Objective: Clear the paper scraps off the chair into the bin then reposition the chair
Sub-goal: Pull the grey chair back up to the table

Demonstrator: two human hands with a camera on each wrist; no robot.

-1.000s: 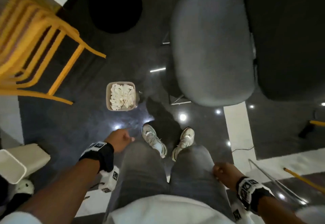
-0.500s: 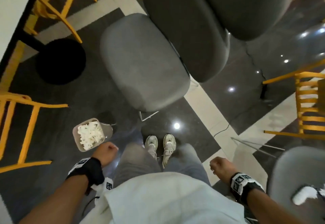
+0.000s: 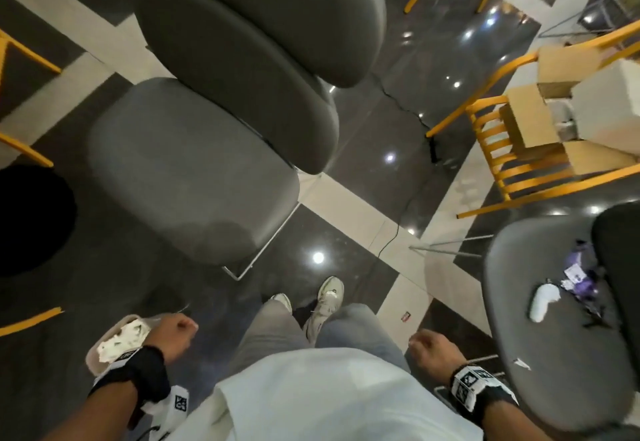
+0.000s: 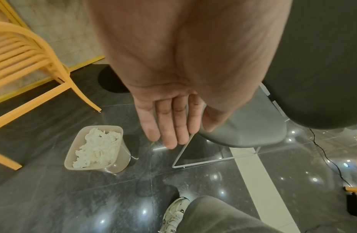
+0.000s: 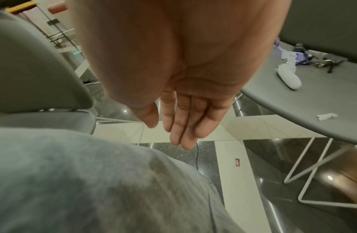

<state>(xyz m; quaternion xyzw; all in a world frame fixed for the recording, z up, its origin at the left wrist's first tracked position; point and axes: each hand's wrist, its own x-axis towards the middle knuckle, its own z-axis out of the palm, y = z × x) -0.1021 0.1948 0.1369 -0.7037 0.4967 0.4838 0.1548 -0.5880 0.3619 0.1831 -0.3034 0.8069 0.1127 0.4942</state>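
A grey padded chair (image 3: 190,170) with a bare seat stands just ahead of my feet; it also shows in the left wrist view (image 4: 243,126). The small beige bin (image 4: 121,157) sits on the floor to my left, full of white paper scraps (image 4: 95,149). In the head view my left hand (image 3: 176,333) partly covers the bin (image 3: 91,354). That hand (image 4: 169,135) hangs relaxed and holds nothing. My right hand (image 3: 433,347) hangs by my thigh, fingers (image 5: 183,134) loose and empty. A second grey chair (image 3: 554,354) at my right carries one small paper scrap (image 5: 327,116).
The right chair also holds a white object (image 5: 289,77) and purple items (image 3: 581,274). A yellow chair (image 3: 519,163) stacked with cardboard boxes (image 3: 530,122) stands beyond it. A black round base (image 3: 31,219) and another yellow chair (image 4: 34,55) are at left. A thin cable (image 3: 391,236) crosses the floor.
The head view has swung to the right, bringing the second grey chair into sight. The bin has slid to the lower left, under my left hand. Both hands stay empty at my sides.
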